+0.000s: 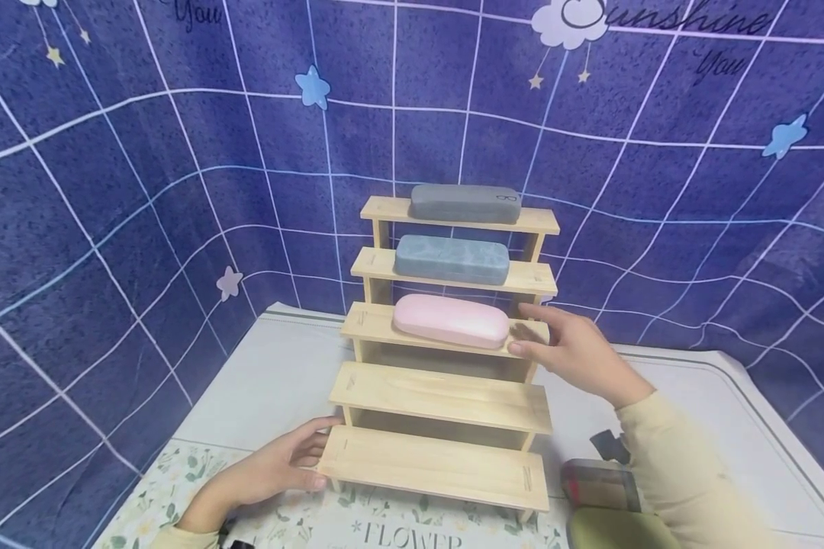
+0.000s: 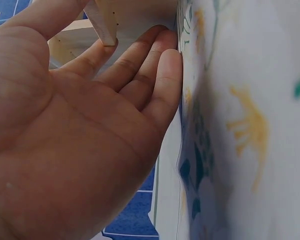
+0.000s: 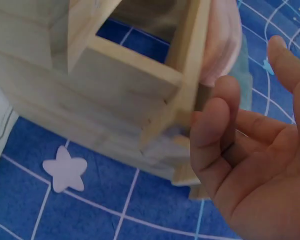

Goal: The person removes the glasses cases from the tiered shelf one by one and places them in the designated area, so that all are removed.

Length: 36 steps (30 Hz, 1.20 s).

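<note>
A stepped wooden rack [image 1: 439, 393] stands on the table. On its middle step lies a pink glasses case [image 1: 449, 320]. My right hand [image 1: 584, 351] is at the case's right end, thumb and fingers apart, fingertips over the step's end. In the right wrist view its fingers bend loosely near the pink case [image 3: 222, 42], holding nothing. My left hand [image 1: 275, 469] holds the left end of the bottom step, thumb at the front. In the left wrist view, the index fingertip meets a wooden leg [image 2: 104, 22].
A blue glasses case [image 1: 451, 259] sits one step higher, and a grey one [image 1: 465, 203] on top. At right, partly behind my sleeve, lie an olive-green case [image 1: 618, 528], a dark reddish case [image 1: 600, 484] and a small black object [image 1: 611, 446]. A blue gridded cloth [image 1: 247, 152] hangs behind.
</note>
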Each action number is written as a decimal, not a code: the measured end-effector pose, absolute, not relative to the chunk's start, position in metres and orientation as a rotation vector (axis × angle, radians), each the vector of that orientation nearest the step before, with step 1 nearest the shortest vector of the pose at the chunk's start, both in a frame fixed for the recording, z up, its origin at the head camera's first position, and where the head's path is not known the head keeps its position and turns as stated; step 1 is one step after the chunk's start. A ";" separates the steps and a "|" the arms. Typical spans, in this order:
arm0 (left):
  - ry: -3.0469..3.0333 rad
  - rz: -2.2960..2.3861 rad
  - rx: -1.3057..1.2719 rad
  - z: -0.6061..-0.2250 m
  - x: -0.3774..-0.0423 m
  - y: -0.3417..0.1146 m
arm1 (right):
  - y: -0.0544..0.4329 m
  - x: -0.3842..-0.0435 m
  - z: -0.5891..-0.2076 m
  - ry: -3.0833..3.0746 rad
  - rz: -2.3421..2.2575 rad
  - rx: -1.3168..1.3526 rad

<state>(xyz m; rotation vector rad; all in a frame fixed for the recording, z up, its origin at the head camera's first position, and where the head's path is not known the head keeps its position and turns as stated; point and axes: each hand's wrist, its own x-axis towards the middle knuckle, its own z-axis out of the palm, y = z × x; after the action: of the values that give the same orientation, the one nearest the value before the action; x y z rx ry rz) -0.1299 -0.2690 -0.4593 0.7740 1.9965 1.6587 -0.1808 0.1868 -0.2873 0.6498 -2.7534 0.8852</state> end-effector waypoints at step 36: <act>1.942 1.681 0.748 -0.458 -0.128 -0.269 | 0.161 -0.206 -0.298 -2.718 0.939 0.679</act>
<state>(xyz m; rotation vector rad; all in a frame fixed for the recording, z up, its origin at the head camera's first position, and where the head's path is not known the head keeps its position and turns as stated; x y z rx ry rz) -0.1281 -0.2694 -0.4584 0.7476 1.9423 1.6810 -0.2064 0.1605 -0.2978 0.6795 -2.7185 0.9392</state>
